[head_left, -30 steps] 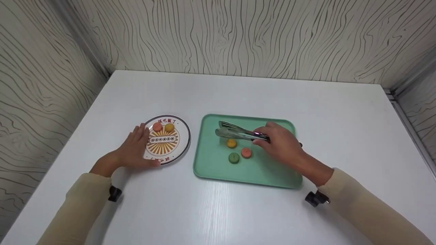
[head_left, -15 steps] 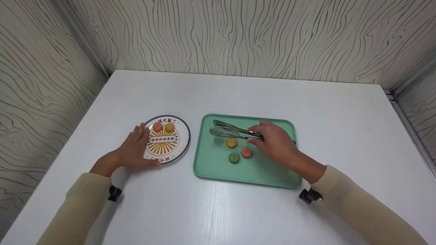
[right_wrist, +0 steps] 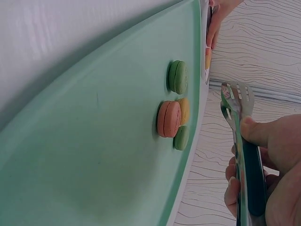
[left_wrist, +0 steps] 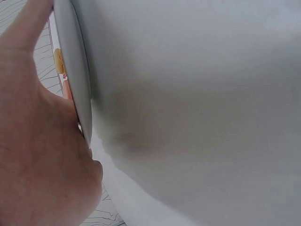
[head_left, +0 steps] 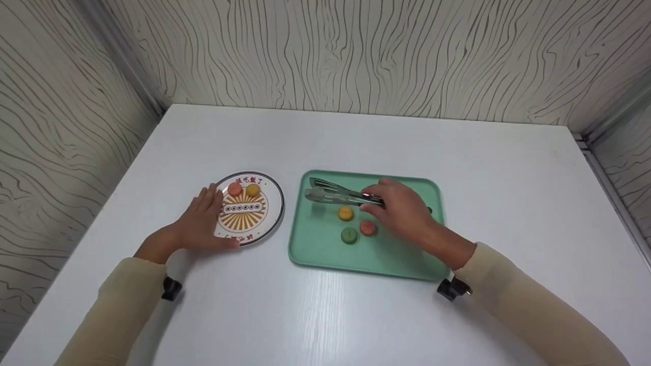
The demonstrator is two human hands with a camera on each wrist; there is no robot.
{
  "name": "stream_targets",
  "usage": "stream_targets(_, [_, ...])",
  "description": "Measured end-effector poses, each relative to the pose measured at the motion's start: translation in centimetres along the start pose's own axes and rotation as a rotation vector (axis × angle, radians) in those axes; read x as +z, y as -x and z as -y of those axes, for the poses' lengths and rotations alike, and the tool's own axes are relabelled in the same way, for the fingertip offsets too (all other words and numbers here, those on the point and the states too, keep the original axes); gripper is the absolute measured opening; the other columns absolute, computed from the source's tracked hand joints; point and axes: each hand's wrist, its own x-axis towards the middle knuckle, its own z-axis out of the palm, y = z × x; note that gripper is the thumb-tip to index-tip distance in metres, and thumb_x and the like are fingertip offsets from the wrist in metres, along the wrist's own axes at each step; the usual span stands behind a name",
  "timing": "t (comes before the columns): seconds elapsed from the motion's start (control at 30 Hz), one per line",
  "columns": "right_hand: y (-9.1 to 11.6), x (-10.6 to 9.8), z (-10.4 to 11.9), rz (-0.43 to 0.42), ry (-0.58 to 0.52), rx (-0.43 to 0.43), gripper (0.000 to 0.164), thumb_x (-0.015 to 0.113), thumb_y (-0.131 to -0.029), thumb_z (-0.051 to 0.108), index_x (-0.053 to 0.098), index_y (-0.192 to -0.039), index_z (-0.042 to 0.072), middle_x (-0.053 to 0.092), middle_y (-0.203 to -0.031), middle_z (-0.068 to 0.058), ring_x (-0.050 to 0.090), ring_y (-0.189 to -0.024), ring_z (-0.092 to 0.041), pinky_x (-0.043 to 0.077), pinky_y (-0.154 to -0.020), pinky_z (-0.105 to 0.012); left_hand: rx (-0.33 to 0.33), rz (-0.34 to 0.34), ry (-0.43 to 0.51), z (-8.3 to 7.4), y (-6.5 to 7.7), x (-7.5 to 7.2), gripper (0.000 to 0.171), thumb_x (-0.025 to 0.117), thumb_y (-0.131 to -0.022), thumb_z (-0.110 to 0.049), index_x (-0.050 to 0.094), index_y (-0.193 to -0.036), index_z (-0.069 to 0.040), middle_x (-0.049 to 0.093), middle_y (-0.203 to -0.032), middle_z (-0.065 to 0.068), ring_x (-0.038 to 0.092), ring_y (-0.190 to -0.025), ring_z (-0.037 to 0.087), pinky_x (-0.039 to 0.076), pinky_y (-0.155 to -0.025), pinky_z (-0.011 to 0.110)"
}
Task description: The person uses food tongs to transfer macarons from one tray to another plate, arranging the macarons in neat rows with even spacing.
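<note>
My right hand [head_left: 402, 208] grips a pair of metal tongs [head_left: 338, 194] with dark handles, held above the green tray [head_left: 325, 254]. The tongs' tips [right_wrist: 237, 96] stand a little apart, and I see nothing between them. Below lie a yellow macaron [head_left: 346, 213], a pink macaron [head_left: 368, 227] and a green macaron [head_left: 349, 235]. Another green macaron [right_wrist: 181, 137] shows only in the right wrist view. My left hand [head_left: 201, 223], thumb and fingers spread, rests against the left rim of the round plate [head_left: 272, 218]. That plate bears a pink macaron [head_left: 235, 189] and a yellow macaron [head_left: 253, 190].
Both plate and tray stand on a white table [head_left: 315, 315], with a narrow strip of tabletop between them. Wood-patterned panels [head_left: 330, 56] rise behind the table and at its sides.
My right hand has moved left with the tongs, whose tips now hang over the tray's left side. The left hand, plate and macarons have stayed where they were.
</note>
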Motion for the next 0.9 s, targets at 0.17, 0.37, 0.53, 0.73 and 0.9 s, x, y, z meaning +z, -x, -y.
stream_targets(0.17, [-0.2, 0.1, 0.3, 0.000, -0.004, -0.010, 0.028, 0.077, -0.093, 0.025, 0.076, -0.117, 0.010, 0.061, -0.090, -0.002, 0.053, -0.073, -0.016, 0.045, -0.065, -0.032, 0.015, -0.009, -0.002, -0.3, 0.1, -0.1, 0.132, 0.073, -0.080, -0.067, 0.004, -0.155, 0.017, -0.009, -0.164, 0.035, -0.010, -0.151, 0.052, 0.003, -0.121, 0.064])
stream_targets(0.37, [-0.6, 0.3, 0.6, 0.010, -0.008, -0.015, 0.027, 0.077, -0.093, 0.026, 0.076, -0.116, 0.010, 0.061, -0.091, -0.002, 0.053, -0.073, -0.016, 0.045, -0.065, -0.032, 0.020, -0.014, -0.003, -0.5, 0.3, -0.3, 0.130, 0.073, -0.081, -0.066, 0.006, -0.155, 0.017, -0.008, -0.163, 0.036, -0.008, -0.151, 0.053, 0.005, -0.121, 0.065])
stream_targets(0.53, [-1.0, 0.5, 0.8, 0.019, -0.013, -0.003, 0.027, 0.077, -0.093, 0.025, 0.076, -0.116, 0.010, 0.062, -0.092, -0.002, 0.053, -0.074, -0.016, 0.045, -0.065, -0.033, 0.019, -0.016, -0.006, -0.6, 0.4, -0.3, 0.129, 0.073, -0.081, -0.065, 0.006, -0.154, 0.018, -0.008, -0.163, 0.036, -0.008, -0.151, 0.053, 0.005, -0.120, 0.065])
stream_targets(0.73, [-1.3, 0.6, 1.2, 0.028, -0.025, 0.006, 0.029, 0.076, -0.094, 0.026, 0.076, -0.118, 0.010, 0.062, -0.093, -0.003, 0.052, -0.072, -0.017, 0.044, -0.065, -0.033, 0.016, -0.015, 0.007, -0.5, 0.3, -0.2, 0.131, 0.074, -0.080, -0.066, 0.005, -0.155, 0.017, -0.009, -0.164, 0.035, -0.009, -0.151, 0.051, 0.004, -0.121, 0.064])
stream_targets(0.9, [-1.6, 0.8, 1.5, 0.038, -0.021, 0.000, 0.031, 0.075, -0.095, 0.027, 0.075, -0.120, 0.009, 0.062, -0.095, -0.003, 0.052, -0.073, -0.017, 0.044, -0.065, -0.034, 0.032, -0.036, 0.010, -0.3, 0.2, 0.0, 0.132, 0.074, -0.079, -0.066, 0.006, -0.155, 0.017, -0.007, -0.163, 0.036, -0.009, -0.151, 0.052, 0.005, -0.120, 0.065])
